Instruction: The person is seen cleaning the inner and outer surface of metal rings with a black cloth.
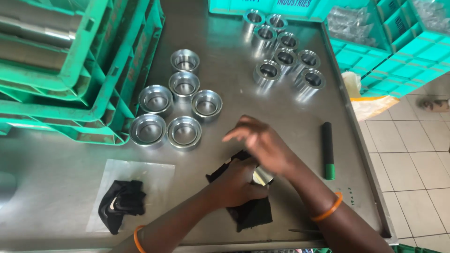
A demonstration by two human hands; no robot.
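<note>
My left hand (236, 185) is closed around a shiny metal ring (263, 176) and presses it onto a black cloth (251, 211) lying on the steel table (61, 182). My right hand (262, 143) hovers just above it, palm down, fingers spread and blurred, touching the top of the cloth and ring. Whether the right hand grips anything is unclear. Several wide metal rings (185, 131) sit in a cluster at the table's middle left. Several narrower metal sleeves (286, 58) stand in a group at the far right.
Stacked green crates (70, 93) fill the far left; more crates with bagged parts (375, 51) stand at the right. A black and green marker (327, 150) lies right of my hands. Another black cloth (122, 204) rests on a clear plastic sheet (140, 173) near the front left.
</note>
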